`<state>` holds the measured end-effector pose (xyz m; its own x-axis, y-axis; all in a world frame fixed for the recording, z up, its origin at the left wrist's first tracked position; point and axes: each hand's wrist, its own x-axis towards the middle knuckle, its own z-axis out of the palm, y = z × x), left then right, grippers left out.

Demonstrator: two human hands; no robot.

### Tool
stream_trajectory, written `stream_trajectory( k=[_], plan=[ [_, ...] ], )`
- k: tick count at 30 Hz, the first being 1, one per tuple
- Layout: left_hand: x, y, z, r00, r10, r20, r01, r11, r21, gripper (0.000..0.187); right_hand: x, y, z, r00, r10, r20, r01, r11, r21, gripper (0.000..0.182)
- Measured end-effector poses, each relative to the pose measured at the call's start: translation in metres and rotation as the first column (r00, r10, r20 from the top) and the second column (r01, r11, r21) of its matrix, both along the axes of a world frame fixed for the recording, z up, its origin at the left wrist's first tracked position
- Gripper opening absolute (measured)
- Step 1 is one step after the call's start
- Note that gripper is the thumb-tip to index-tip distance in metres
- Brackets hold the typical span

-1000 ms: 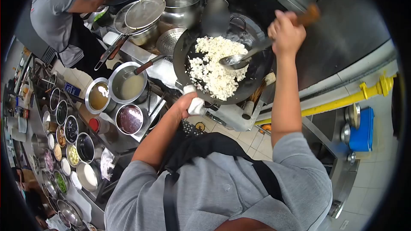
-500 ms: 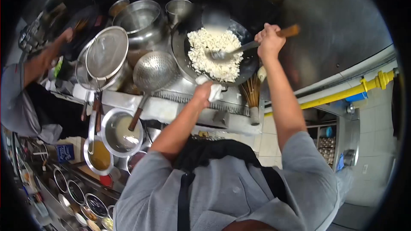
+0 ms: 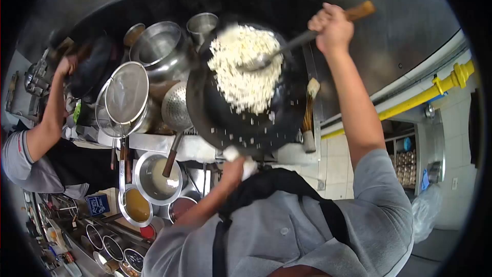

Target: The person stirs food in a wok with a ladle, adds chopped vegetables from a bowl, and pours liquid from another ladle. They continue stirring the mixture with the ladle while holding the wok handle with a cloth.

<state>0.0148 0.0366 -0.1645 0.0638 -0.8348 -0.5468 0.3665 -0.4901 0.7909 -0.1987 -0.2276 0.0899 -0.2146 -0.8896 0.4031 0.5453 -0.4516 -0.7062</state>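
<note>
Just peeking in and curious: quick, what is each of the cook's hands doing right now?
Left hand: closed on the wok rim, through a white cloth.
Right hand: closed on the ladle handle, its bowl in the rice.

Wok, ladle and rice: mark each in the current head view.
wok [image 3: 225, 118]: head view, bare dark inner wall.
ladle [image 3: 297, 40]: head view, metal shaft.
rice [image 3: 241, 72]: head view, middle of the white heap.

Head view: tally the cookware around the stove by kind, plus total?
Woks: 2, the wok with rice, gripped by the left hand, and a co-worker's wok
Ladles: 1, the ladle in the right hand
Strainers: 2, mesh strainer, perforated skimmer
Steel pots: 2, large pot, small pot
Total: 7
</note>
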Motion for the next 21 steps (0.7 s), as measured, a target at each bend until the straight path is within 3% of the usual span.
stream_trajectory(
  k=[2, 3, 4, 6, 8, 9, 10, 11, 12, 14, 15, 16, 18, 19, 20, 21],
  plan=[
    [0.003, 0.009, 0.015, 0.993, -0.078, 0.091, 0.093, 0.981, -0.170, 0.023, 0.000, 0.039, 0.007, 0.998, 0.008, -0.065, -0.009, 1.000, -0.013, 0.020],
    [-0.009, -0.019, 0.048, 0.946, 0.068, -0.318, -0.001, 0.979, 0.206, 0.021, 0.007, 0.057, 0.003, 0.994, -0.010, -0.105, 0.010, 1.000, -0.006, 0.021],
    [-0.018, -0.047, 0.060, 0.934, 0.117, -0.336, -0.039, 0.972, 0.231, 0.020, 0.025, 0.066, -0.024, 0.992, -0.017, -0.122, 0.023, 0.999, 0.049, 0.021],
    [-0.025, -0.078, -0.006, 0.951, 0.078, -0.300, -0.045, 0.992, 0.115, 0.020, 0.043, 0.061, -0.081, 0.987, -0.074, -0.146, 0.081, 0.996, 0.041, 0.023],
    [-0.025, -0.065, -0.042, 0.943, 0.086, -0.323, -0.075, 0.996, 0.048, 0.020, 0.036, 0.036, -0.078, 0.992, -0.026, -0.120, 0.023, 0.999, -0.026, 0.023],
    [-0.025, -0.032, -0.023, 0.936, 0.151, -0.318, -0.122, 0.986, 0.110, 0.019, 0.028, 0.030, -0.062, 0.994, 0.031, -0.108, -0.038, 0.997, -0.061, 0.023],
    [-0.026, 0.004, -0.016, 0.948, 0.170, -0.270, -0.147, 0.984, 0.104, 0.019, 0.020, 0.035, -0.035, 0.989, 0.011, -0.145, -0.019, 0.998, -0.053, 0.024],
    [-0.022, 0.018, -0.007, 0.958, 0.184, -0.219, -0.171, 0.982, 0.078, 0.020, 0.010, 0.042, -0.011, 0.992, 0.098, -0.081, -0.100, 0.995, -0.015, 0.024],
    [-0.018, 0.009, 0.012, 0.959, 0.182, -0.215, -0.172, 0.983, 0.063, 0.020, 0.003, 0.052, 0.012, 0.991, 0.098, -0.095, -0.102, 0.994, -0.038, 0.023],
    [-0.015, -0.001, 0.049, 0.978, 0.022, -0.209, 0.031, 0.968, 0.249, 0.019, 0.001, 0.079, 0.013, 0.982, 0.107, -0.154, -0.114, 0.993, -0.032, 0.021],
    [-0.017, -0.030, 0.068, 0.942, 0.057, -0.331, 0.021, 0.974, 0.228, 0.019, 0.016, 0.092, -0.002, 0.987, 0.042, -0.153, -0.040, 0.999, 0.020, 0.023],
    [-0.012, -0.070, 0.022, 0.913, -0.009, -0.407, 0.080, 0.984, 0.157, 0.019, 0.030, 0.085, -0.034, 0.980, 0.031, -0.198, -0.028, 0.999, 0.017, 0.024],
    [-0.013, -0.084, -0.033, 0.960, -0.011, -0.278, 0.029, 0.998, 0.059, 0.021, 0.035, 0.075, -0.077, 0.972, 0.004, -0.237, 0.000, 1.000, 0.015, 0.025],
    [-0.012, -0.082, -0.047, 0.977, 0.005, -0.212, 0.004, 0.999, 0.042, 0.021, 0.033, 0.054, -0.075, 0.982, 0.000, -0.190, -0.004, 1.000, -0.020, 0.025],
    [-0.020, -0.057, -0.036, 0.951, 0.076, -0.298, -0.054, 0.995, 0.081, 0.023, 0.028, 0.041, -0.074, 0.990, -0.011, -0.138, 0.006, 0.999, -0.035, 0.025],
    [-0.015, -0.030, -0.057, 0.984, 0.019, -0.175, -0.007, 0.997, 0.072, 0.025, 0.018, 0.038, -0.054, 0.992, -0.025, -0.122, 0.021, 0.999, -0.031, 0.027]
  ],
)
